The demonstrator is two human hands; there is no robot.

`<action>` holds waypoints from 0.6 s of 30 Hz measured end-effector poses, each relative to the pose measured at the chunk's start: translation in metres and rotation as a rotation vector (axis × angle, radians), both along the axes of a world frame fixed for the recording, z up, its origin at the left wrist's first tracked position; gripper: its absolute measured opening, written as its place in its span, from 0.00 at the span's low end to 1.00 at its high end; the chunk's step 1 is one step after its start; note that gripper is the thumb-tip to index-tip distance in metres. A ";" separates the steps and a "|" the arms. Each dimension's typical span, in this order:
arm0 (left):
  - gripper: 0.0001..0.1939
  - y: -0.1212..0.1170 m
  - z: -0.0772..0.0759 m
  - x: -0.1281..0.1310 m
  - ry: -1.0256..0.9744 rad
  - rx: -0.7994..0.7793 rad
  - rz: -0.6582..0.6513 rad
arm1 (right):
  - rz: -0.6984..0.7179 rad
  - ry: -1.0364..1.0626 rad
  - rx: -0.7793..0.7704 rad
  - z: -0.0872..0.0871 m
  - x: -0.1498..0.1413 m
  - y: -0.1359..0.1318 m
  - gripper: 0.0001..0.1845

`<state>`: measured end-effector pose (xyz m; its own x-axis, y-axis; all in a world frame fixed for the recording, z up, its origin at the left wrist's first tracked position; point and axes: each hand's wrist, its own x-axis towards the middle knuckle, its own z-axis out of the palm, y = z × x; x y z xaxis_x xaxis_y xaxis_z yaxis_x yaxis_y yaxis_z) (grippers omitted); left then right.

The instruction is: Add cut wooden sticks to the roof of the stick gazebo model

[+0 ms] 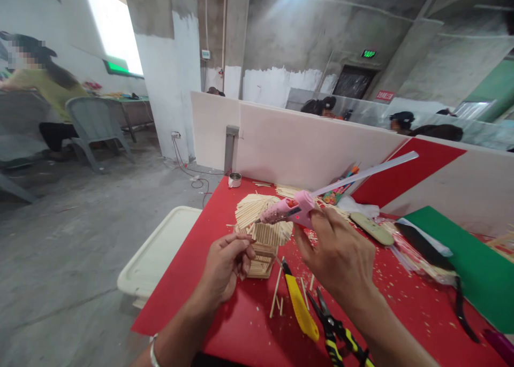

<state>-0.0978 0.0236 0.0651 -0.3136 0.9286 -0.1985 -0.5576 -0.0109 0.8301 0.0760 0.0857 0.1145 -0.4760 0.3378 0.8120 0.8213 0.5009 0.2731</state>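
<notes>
My right hand is wrapped round a pink hot glue gun, a long clear glue stick jutting from its back. The gun's nozzle points down left, just above the fingertips of my left hand. Those fingers are pinched on what looks like a short wooden stick, partly hidden. Behind and below them sits a small structure of glued wooden sticks, with a fan-shaped stick panel at its back. A yellow utility knife and black-and-yellow pliers lie nearer me.
Loose sticks and wood crumbs litter the red table. A tape roll is at the far left corner. On the right are an olive case, plastic bags and a green board. A white partition borders the back; a lidded bin stands left.
</notes>
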 end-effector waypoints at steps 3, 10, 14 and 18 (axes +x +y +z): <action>0.12 0.001 0.001 0.001 0.022 0.000 -0.006 | 0.000 0.008 0.008 0.000 0.000 0.000 0.16; 0.13 0.001 -0.004 0.000 0.052 0.010 0.009 | -0.014 0.034 0.003 0.000 0.001 0.000 0.14; 0.12 0.000 -0.005 0.000 0.055 0.020 0.007 | -0.006 0.045 -0.004 -0.001 0.001 0.000 0.14; 0.11 0.001 -0.004 -0.001 0.050 0.016 0.005 | 0.009 0.038 -0.021 -0.004 0.000 0.002 0.14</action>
